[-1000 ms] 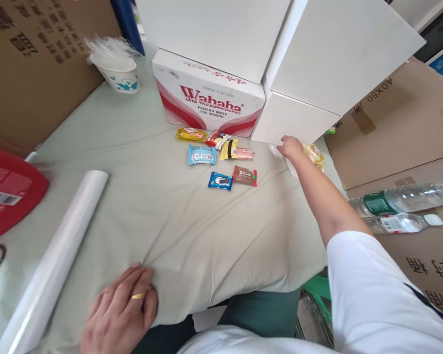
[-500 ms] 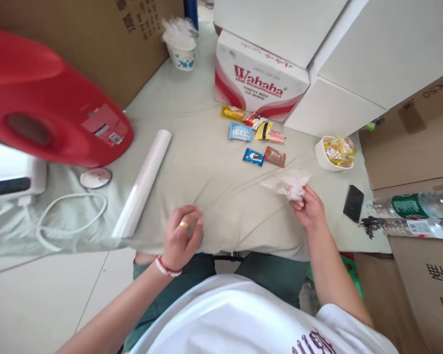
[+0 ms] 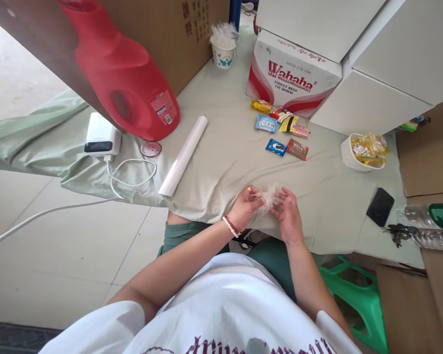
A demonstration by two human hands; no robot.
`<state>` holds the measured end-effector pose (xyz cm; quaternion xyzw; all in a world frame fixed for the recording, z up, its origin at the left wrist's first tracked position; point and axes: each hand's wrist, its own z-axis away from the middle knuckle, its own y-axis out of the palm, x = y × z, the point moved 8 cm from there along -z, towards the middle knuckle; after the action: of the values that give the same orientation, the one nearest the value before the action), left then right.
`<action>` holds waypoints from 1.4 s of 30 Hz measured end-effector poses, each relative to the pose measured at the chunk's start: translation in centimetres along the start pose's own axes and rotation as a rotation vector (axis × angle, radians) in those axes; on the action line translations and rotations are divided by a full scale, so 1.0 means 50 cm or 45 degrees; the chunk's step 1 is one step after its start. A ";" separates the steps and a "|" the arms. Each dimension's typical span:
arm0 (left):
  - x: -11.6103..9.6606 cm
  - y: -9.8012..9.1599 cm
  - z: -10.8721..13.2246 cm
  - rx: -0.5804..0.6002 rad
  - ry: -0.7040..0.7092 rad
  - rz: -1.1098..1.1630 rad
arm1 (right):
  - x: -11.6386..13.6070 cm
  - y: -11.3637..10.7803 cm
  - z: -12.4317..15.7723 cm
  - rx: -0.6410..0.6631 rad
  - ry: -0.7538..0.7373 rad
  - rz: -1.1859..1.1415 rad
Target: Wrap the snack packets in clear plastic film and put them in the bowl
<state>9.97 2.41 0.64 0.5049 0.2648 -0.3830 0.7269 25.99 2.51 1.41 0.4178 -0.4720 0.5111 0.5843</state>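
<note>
pale green cloth (image 3: 221, 167) covers the table, with cardboard and white boxes stacked along its far side. at the near edge the left hand (image 3: 245, 210) and the right hand (image 3: 290, 219) meet around a crumpled clear plastic wad (image 3: 268, 199). the left fingers (image 3: 254, 196) are curled narrow and pinch one side of it. the right fingers (image 3: 282, 196) are loosely bent and grip the other side, so the wad sits between the two sets of fingertips, just above the cloth.

beyond the fingers lie the snack packets (image 3: 280, 132), and farther still the wahaha carton (image 3: 291, 81). well to the left of the fingers a white roll (image 3: 183, 155) lies on a slant, with a red jug (image 3: 125, 83) past it. off to the right of the fingers is a white bowl (image 3: 349, 160) heaped with yellow wrapped sweets. a black phone (image 3: 380, 206) lies nearer on the same side.
</note>
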 end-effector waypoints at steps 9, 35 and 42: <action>-0.061 -0.049 0.000 -0.037 0.071 -0.062 | -0.006 -0.016 -0.024 0.114 0.140 -0.241; -0.178 -0.156 0.028 -0.451 0.803 -1.319 | 0.091 -0.236 -0.026 -0.560 -0.578 0.860; -0.152 -0.162 0.016 -0.560 0.755 -1.614 | 0.124 0.087 0.104 0.312 -1.142 1.048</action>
<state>-1.03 2.24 2.49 0.1797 0.7624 -0.5153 0.3478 21.22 -0.74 8.55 0.4396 -0.7320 0.5195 0.0319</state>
